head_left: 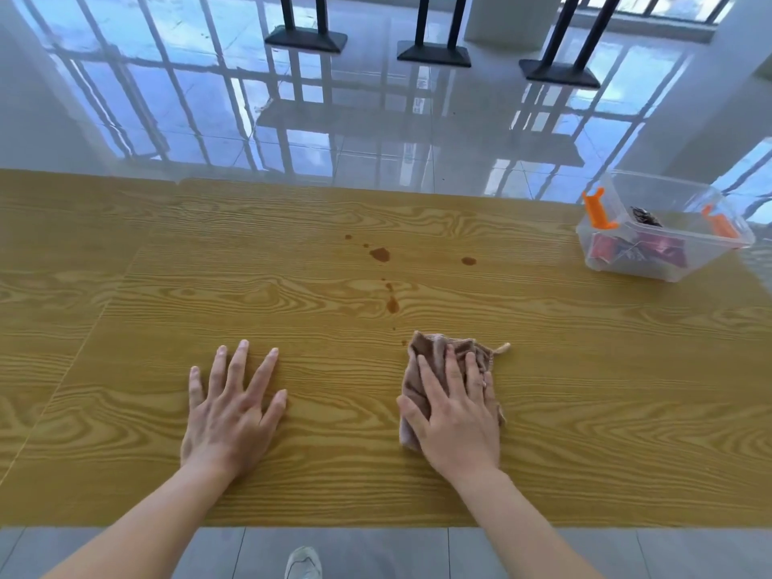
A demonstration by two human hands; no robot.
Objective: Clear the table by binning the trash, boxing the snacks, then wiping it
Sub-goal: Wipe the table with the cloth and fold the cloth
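Observation:
My right hand (457, 415) lies flat on a crumpled pinkish-brown cloth (430, 357) and presses it onto the wooden table (167, 286), near the front edge. Several brown liquid stains (380, 254) dot the tabletop just beyond the cloth, running toward the table's middle. My left hand (232, 405) rests flat on the bare wood to the left, fingers spread, holding nothing. A clear plastic box (664, 231) with orange latches stands at the far right corner, with snack packets inside.
Glossy tiled floor lies beyond the table's far edge, with three black stand bases (307, 37) at the back. A grey-tiled floor and the tip of my shoe (303, 564) show below the near edge.

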